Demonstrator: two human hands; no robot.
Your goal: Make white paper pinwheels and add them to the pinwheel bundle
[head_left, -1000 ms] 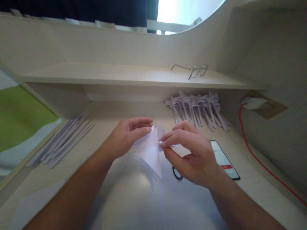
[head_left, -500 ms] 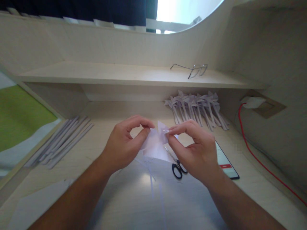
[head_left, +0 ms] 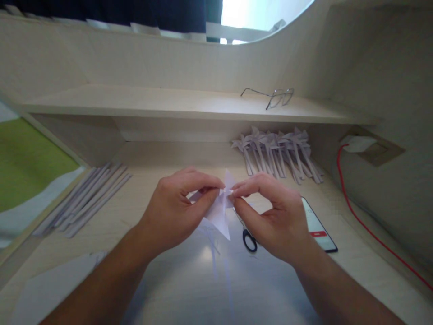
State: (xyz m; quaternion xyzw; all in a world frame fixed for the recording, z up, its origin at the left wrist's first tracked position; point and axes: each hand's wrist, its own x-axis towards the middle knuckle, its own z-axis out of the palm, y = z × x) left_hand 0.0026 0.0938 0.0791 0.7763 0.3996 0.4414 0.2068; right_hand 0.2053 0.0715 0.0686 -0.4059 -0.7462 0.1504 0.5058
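Observation:
Both of my hands pinch a small folded white paper piece (head_left: 221,212) above the desk. My left hand (head_left: 176,210) grips its left side with thumb and forefinger. On the right side, my right hand (head_left: 270,214) pinches the paper's centre, fingertips meeting those of the left. Pointed paper flaps stick out above and below the pinch. Black-handled scissors (head_left: 248,237) lie on the desk just under my right hand, partly hidden by it.
Several finished paper pinwheels (head_left: 279,153) lie at the back right. A row of rolled paper sticks (head_left: 84,201) lies at left. A phone (head_left: 318,225) is right of my hand, a red cable (head_left: 365,221) beyond it. Glasses (head_left: 274,97) rest on the shelf. White sheets (head_left: 209,280) cover the near desk.
My fingertips have closed in on the paper's centre, gathering the flaps together. The paper looks more bunched and its lower point now hangs down. The scissors show more.

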